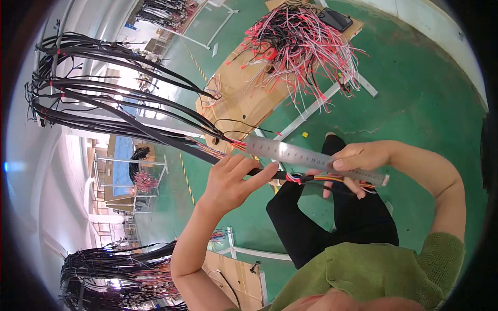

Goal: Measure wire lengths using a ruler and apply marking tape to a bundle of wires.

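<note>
My left hand [229, 181] is closed around a black-sheathed cable [279, 175], one of several that run in from the hanging bundle at the upper left. Beyond that grip, the cable's coloured inner wires [324, 178] lie bare, red, yellow and white among them. A steel ruler [290, 154] lies along the cable, just above the wires. Its right part is pinched by my right hand [358, 160], thumb on top and fingers beneath, near the wire ends. Whether those fingers also grip the wires is partly hidden.
Hanging black cables [119, 90] fill the upper left, with more cable bundles [119, 269] at the lower left. A cardboard-topped table [233, 78] ahead carries a heap of red, white and black wires [306, 52] and a dark flat device [334, 19]. The floor [425, 98] is green.
</note>
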Demonstrator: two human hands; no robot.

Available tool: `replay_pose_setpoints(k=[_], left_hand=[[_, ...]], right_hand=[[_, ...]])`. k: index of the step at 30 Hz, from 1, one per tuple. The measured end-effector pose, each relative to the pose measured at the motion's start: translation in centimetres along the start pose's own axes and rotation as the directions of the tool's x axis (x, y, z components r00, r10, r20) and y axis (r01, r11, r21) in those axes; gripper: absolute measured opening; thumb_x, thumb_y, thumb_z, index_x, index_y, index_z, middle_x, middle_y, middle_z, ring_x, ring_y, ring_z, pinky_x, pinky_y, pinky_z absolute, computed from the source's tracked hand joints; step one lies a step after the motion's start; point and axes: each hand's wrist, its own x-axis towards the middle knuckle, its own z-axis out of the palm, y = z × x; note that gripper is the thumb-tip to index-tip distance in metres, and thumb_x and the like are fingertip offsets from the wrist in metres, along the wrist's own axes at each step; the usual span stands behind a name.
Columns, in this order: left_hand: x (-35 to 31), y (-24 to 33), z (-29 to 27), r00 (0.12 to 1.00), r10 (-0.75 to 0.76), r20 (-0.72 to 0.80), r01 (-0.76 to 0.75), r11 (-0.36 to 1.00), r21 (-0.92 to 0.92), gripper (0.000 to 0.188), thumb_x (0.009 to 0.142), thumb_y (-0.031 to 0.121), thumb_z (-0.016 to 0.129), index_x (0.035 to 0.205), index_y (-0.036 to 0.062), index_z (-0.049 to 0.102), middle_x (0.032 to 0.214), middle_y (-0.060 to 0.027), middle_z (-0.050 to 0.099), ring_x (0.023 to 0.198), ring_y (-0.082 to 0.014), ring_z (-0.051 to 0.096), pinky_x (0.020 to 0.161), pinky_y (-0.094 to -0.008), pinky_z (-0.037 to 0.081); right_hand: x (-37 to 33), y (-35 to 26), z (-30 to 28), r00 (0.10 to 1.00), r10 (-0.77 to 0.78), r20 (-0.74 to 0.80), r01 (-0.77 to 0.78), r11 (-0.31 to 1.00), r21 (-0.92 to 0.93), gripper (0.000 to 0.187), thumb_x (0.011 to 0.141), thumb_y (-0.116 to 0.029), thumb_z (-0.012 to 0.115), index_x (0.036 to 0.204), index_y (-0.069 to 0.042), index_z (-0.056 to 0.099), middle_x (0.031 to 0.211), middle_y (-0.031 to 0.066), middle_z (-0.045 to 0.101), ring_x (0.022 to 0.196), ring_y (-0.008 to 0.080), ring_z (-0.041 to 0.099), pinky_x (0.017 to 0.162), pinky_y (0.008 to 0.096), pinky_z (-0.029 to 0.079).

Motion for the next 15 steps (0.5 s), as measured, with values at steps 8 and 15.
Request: replay_pose_setpoints(k=[8, 15], left_hand=[[-1.0, 0.7, 0.5, 0.995, -0.051, 0.081, 0.046, 0.997, 0.065, 0.044, 0.072, 0.019, 0.072, 0.115, 0.0187, 0.066, 0.076, 0.0011, 0.048, 0.068, -0.016, 0.051, 0.057, -0.0309, 0.04], [-1.1, -0.1, 1.3, 0.998, -0.051, 0.038, 0.051, 0.999, 0.021, 0.042, 0.07, 0.016, 0.07, 0.112, 0.0211, 0.067, 0.077, 0.0022, 0.05, 0.068, -0.0154, 0.049, 0.057, -0.0294, 0.037]], right_hand=[[-3.8, -0.8, 0.2, 0.982, 0.147, -0.121, -0.163, 0.976, -0.141, 0.048, 0.104, -0.036, 0.034, 0.136, -0.003, 0.046, 0.11, 0.0106, 0.066, 0.059, 0.0148, 0.065, 0.062, 0.0299, 0.053], [-5.1, 0.4, -0.4, 0.955, 0.266, -0.128, -0.286, 0.943, -0.171, 0.044, 0.105, -0.035, 0.031, 0.116, -0.001, 0.056, 0.062, 0.0063, 0.065, 0.062, 0.0133, 0.065, 0.064, 0.0293, 0.051]])
